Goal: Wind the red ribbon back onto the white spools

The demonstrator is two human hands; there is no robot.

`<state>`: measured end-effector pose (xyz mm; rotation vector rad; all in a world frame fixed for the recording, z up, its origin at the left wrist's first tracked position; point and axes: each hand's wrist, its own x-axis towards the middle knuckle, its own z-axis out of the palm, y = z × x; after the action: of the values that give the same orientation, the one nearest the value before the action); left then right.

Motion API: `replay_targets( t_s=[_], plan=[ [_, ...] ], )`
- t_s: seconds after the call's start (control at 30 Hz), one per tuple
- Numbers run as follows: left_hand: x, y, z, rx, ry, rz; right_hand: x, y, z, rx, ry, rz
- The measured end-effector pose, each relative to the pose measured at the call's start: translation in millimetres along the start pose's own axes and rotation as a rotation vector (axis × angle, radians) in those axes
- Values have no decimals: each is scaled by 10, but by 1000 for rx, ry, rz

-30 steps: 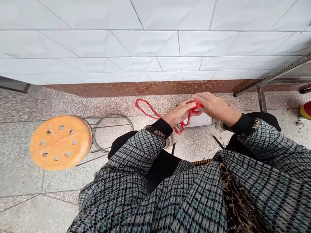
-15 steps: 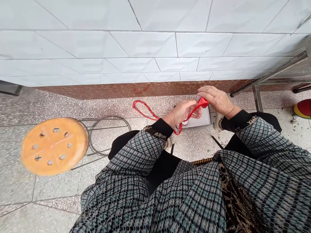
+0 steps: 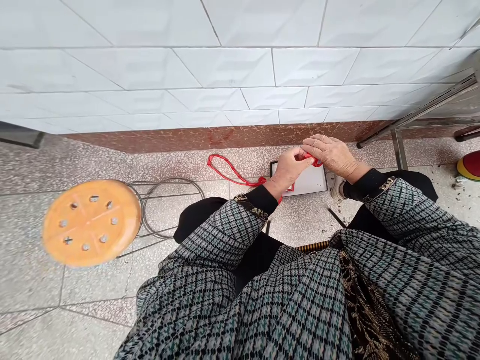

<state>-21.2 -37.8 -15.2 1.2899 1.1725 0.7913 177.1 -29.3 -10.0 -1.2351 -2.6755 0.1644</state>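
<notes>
My left hand [image 3: 290, 167] and my right hand [image 3: 330, 155] meet in front of me, both with fingers closed on a red ribbon [image 3: 228, 170]. A small red bunch shows between the fingertips. From my left hand the ribbon trails down and left, ending in a loop that lies on the speckled floor near the wall. Under my hands a white flat box [image 3: 311, 181] rests on the floor.
An orange round stool [image 3: 92, 221] with a wire frame stands at my left. A metal table leg [image 3: 399, 150] rises at the right, with a red and yellow object [image 3: 470, 165] beyond it. White tiled wall ahead. Small debris litters the floor by my shoes.
My hands have come back together over the white box after my right hand pulled the ribbon up and right. The ribbon end is bunched between the fingertips again.
</notes>
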Motion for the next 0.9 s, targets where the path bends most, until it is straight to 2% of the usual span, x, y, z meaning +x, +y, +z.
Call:
replay_targets(
  t_s=[0.13, 0.27, 0.37, 0.47, 0.53, 0.63, 0.73, 0.9],
  plan=[
    [50, 25, 45, 204, 109, 99, 22, -51, -28, -101, 22, -6],
    [110, 89, 64, 232, 47, 116, -19, -74, -69, -175, 38, 15],
    [139, 147, 94, 89, -41, 89, -66, -55, -142, -217, 57, 27],
    [153, 205, 137, -206, -73, 61, -90, -19, -293, -259, 88, 19],
    [161, 244, 163, -394, -70, 43, -93, 12, -419, -292, 116, 8],
    [172, 306, 196, -560, -14, 43, -111, 82, -566, -318, 150, -17],
    [173, 367, 226, -600, 54, 17, -157, 191, -588, -301, 168, 1],
    [195, 412, 253, -479, 161, 14, -174, 360, -464, -252, 215, 108]
  ],
)
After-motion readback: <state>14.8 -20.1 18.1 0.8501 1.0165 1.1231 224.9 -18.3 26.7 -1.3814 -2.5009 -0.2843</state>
